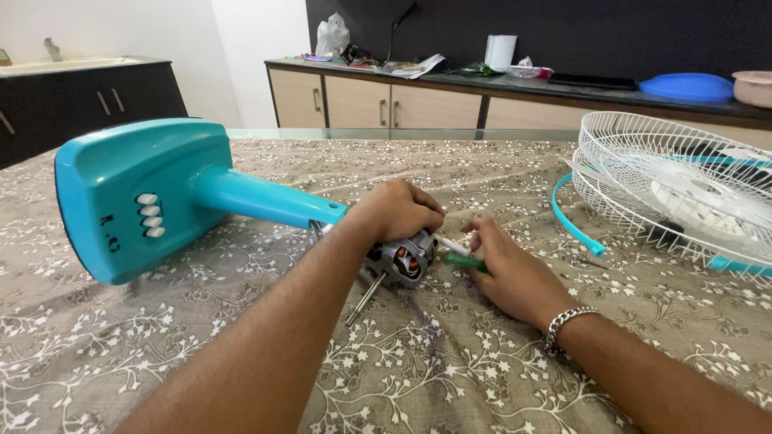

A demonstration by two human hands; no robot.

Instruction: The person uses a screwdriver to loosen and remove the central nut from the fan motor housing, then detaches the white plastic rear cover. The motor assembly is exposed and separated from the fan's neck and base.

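My left hand (396, 210) is clamped, fingers curled tight, over the fan motor (402, 261) to pin it on the patterned tablecloth (450, 362) beside the turquoise fan stand (145, 197), while my right hand (507, 269) pinches the green-handled screwdriver (462, 259) flat against the motor's side.

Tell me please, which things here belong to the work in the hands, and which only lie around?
In the work:
- fan motor, under the left hand
- green-handled screwdriver, in the right hand
- turquoise fan stand
- white fan guard

Lying about:
- paper roll
- blue lid
- white bag
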